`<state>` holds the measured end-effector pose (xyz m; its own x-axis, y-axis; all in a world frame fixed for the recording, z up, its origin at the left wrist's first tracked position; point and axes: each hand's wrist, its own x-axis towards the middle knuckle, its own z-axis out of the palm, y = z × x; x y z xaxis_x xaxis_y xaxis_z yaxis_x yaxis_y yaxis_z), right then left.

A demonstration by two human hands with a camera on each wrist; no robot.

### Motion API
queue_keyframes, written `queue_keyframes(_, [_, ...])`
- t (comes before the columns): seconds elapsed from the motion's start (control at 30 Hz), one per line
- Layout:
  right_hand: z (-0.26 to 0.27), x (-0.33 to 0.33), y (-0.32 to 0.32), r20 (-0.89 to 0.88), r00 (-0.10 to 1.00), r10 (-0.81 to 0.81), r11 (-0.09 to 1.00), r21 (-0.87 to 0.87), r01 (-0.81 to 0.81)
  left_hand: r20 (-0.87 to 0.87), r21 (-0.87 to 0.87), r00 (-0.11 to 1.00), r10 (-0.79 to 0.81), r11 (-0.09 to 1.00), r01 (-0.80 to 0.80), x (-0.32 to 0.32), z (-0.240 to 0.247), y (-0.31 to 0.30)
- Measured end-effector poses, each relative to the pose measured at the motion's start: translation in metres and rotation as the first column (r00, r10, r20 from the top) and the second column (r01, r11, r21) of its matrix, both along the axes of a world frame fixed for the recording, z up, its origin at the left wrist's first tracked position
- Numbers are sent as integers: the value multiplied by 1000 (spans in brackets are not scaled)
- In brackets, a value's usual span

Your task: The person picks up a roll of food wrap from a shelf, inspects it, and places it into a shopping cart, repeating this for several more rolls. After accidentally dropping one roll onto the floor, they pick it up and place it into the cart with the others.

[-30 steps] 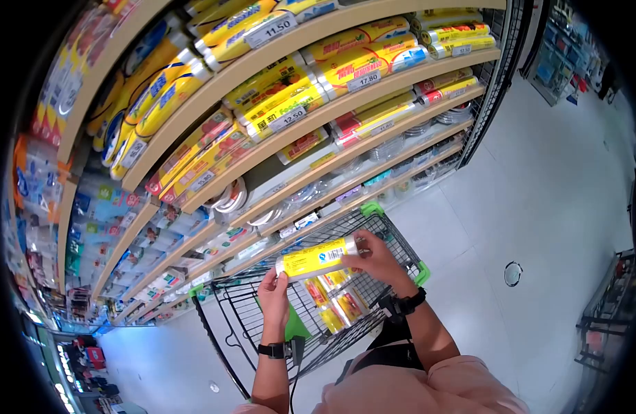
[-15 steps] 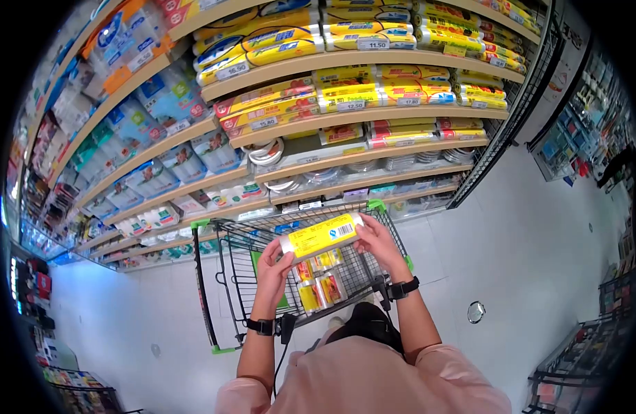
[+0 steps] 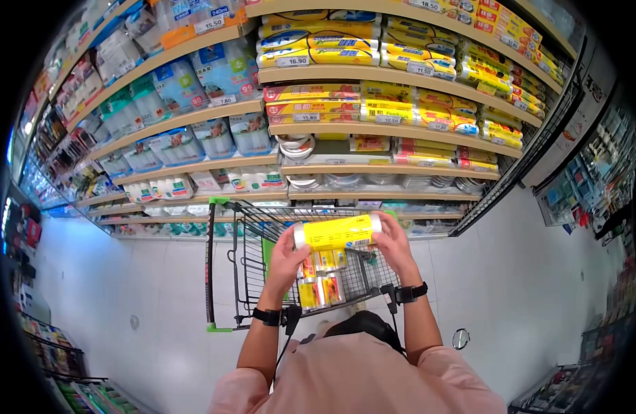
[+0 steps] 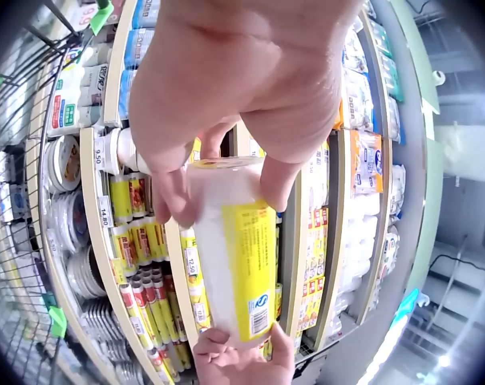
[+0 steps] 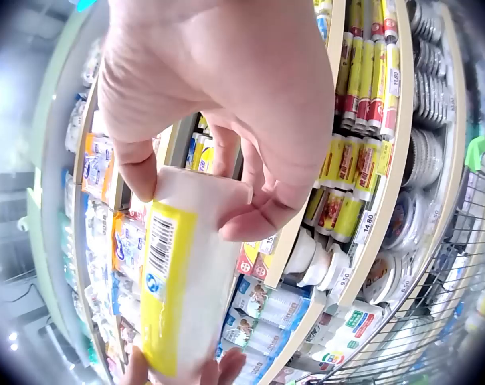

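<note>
A white roll of plastic bags (image 3: 337, 233) with a yellow printed label is held level in front of my body, above the shopping cart. My left hand (image 3: 283, 262) grips its left end, thumb on the near side. At the other end, my right hand (image 3: 395, 247) pinches the roll between thumb and fingers. The label's barcode (image 5: 160, 247) shows near the right-hand end. In the left wrist view, the translucent roll (image 4: 254, 265) spans between both hands. Several yellow and red packs (image 3: 319, 290) lie in the cart below.
The wire shopping cart (image 3: 239, 276), with green corner pieces, stands right in front of me. Behind it rise shelves (image 3: 387, 130) stocked with yellow rolls, and bagged goods (image 3: 214, 72) fill the left side. Pale tiled floor (image 3: 497, 276) extends to the right.
The head view has turned, so the shelves now appear more squarely ahead. The roll has turned between my hands, its barcode shifting to the lower edge. Both hands keep their hold.
</note>
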<state>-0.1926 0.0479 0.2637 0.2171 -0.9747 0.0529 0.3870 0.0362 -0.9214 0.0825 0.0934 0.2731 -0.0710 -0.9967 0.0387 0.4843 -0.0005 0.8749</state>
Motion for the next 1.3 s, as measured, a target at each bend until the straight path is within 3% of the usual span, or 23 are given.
queue_keyframes(0.1, [1, 5, -3, -68, 998, -9, 990, -139, 0, -95, 160, 992, -83, 982, 97, 7, 8, 6])
queue_keyframes(0.17, [7, 8, -2, -146, 989, -7, 972, -232, -27, -49, 69, 999, -12, 998, 15, 4, 8, 6])
queue_keyframes(0.27, [13, 16, 0, 13, 999, -35, 997, -73, 36, 32, -181, 994, 101, 979, -93, -3, -1, 2])
queue_keyframes(0.33, [1, 8, -10, 13, 1000, 16, 998, 62, -17, 38, -297, 992, 119, 949, -103, -10, 6, 0])
queue_keyframes(0.47, [-9, 3, -19, 19, 997, 75, 980, 185, -77, 146, -333, 987, 73, 943, -21, -15, 1, -9])
queue_keyframes(0.57, [-3, -4, -26, -15, 997, 82, 973, 218, -77, 133, -348, 981, 140, 934, -86, -27, 0, -14])
queue_keyframes(0.67, [3, -21, -34, 59, 997, -45, 992, -118, 52, 158, -110, 970, 183, 980, -167, -47, 15, -20])
queue_keyframes(0.77, [11, -46, -39, 25, 999, 37, 971, -239, -30, -54, 132, 990, 128, 984, -120, -61, 5, -33])
queue_keyframes(0.8, [11, -53, -39, 37, 997, 67, 975, -216, -58, 21, 114, 993, 118, 986, -119, -66, 2, -35])
queue_keyframes(0.93, [19, -65, -46, 62, 993, 101, 974, -210, -86, -345, 328, 936, 72, 944, 48, -88, -25, -52])
queue_keyframes(1.03, [14, -56, -53, 51, 985, 163, 970, -188, -151, -703, 322, 709, -54, 865, 386, -115, -48, -50])
queue_keyframes(1.07, [5, -55, -56, 99, 973, 210, 967, -165, -192, -646, 443, 763, 23, 825, 350, -130, -47, -47])
queue_keyframes(1.17, [-1, -65, -52, 49, 974, 221, 965, -153, -211, -698, 415, 716, -10, 809, 416, -150, -71, -47])
queue_keyframes(1.3, [-4, -85, -56, -190, 959, 210, 939, -233, -252, -619, 523, 781, 82, 786, 331, -172, -65, -47])
